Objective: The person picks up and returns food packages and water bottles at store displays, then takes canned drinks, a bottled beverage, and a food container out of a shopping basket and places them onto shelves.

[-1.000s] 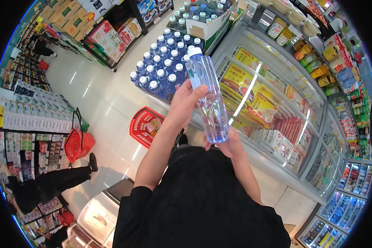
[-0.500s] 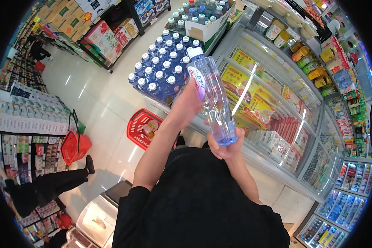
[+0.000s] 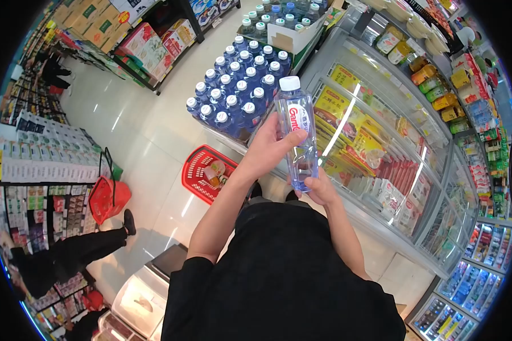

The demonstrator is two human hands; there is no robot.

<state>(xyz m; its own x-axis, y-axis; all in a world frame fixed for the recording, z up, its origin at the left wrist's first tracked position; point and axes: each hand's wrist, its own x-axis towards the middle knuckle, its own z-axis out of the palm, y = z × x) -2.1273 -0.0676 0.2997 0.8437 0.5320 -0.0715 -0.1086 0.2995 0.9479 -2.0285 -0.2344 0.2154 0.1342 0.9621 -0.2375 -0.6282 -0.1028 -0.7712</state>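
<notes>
A clear bottle with a white cap and a red-and-white label stands nearly upright, tilted slightly, in front of me. My left hand is wrapped round its middle, the thumb lying across the front by the label. Around the bottle's base are the fingers of my right hand. Behind and to the left is a pack of blue bottles with white caps. A red basket with a few items inside rests on the floor below the pack.
A glass-topped freezer of packaged food stands at the right. Another red basket is at the left, near a person in black trousers. Shelves of boxes line the back left, and a lit case stands at bottom left.
The bottle has turned so its label faces me more, and it is held lower and more upright. My left hand's grip has shifted along its side. The view has moved slightly.
</notes>
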